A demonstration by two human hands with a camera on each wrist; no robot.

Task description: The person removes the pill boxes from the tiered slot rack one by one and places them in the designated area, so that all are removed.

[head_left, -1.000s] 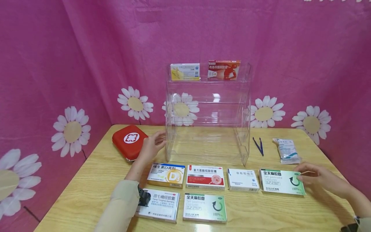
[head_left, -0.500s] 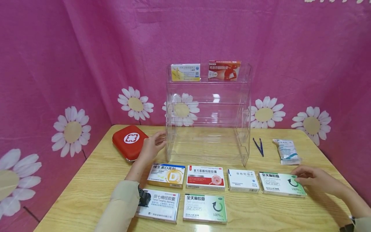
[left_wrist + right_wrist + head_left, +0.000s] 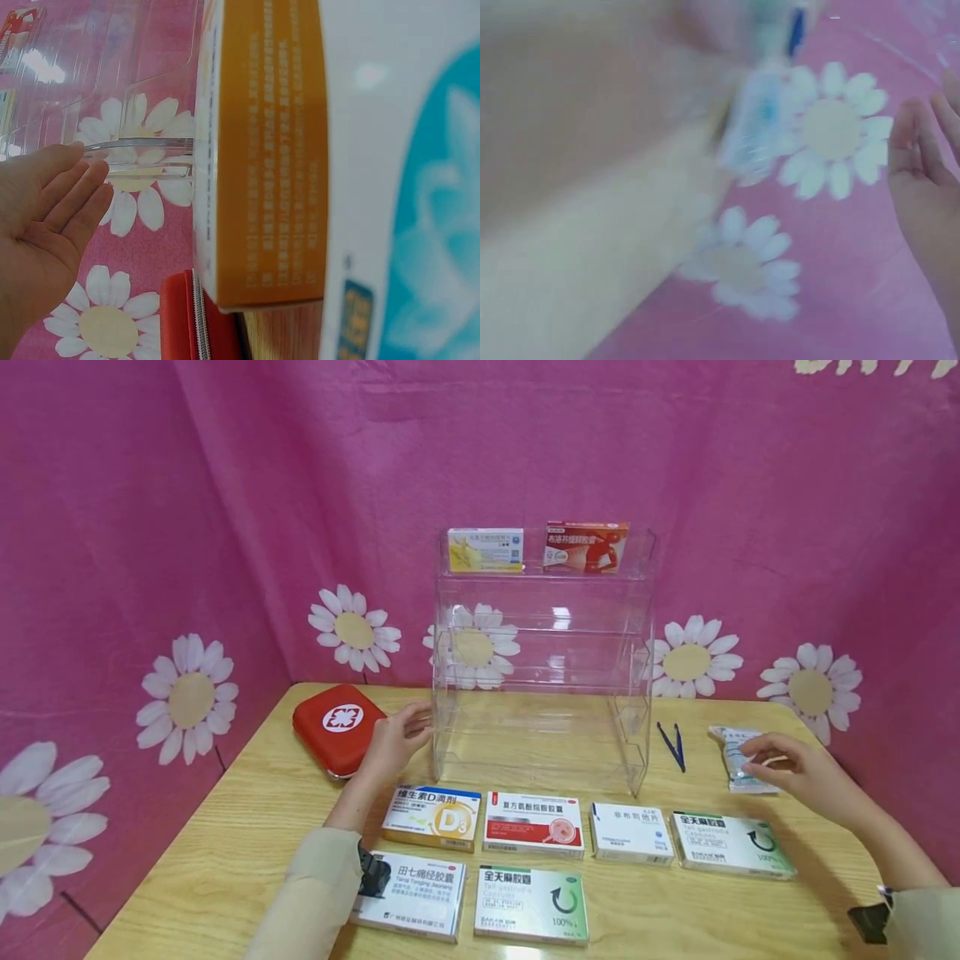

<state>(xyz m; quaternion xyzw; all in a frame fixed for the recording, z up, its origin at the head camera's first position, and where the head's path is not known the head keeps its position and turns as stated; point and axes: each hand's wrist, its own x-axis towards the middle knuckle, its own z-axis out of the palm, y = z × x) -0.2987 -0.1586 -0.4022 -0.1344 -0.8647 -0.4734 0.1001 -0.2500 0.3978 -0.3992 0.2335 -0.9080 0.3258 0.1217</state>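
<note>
My left hand is at the left side panel of a clear acrylic display rack, its fingertips right at the panel's edge. In the left wrist view, the left hand's fingers extend loosely at that clear edge. My right hand is over a white and blue plastic-wrapped packet at the right, thumb and fingers apart and overlapping it. In the right wrist view the packet is blurred. Directly in front of the right hand lies a green and white capsule box.
On the rack's top tier stand a yellow and white box and a red box. Medicine boxes lie in two rows before the rack, including an orange vitamin D box. Blue tweezers lie right of the rack; a red zip case sits left.
My right hand has left the green and white box at the right and moved up and back to the packet. The left hand has stayed at the rack. The head view has shifted slightly.
</note>
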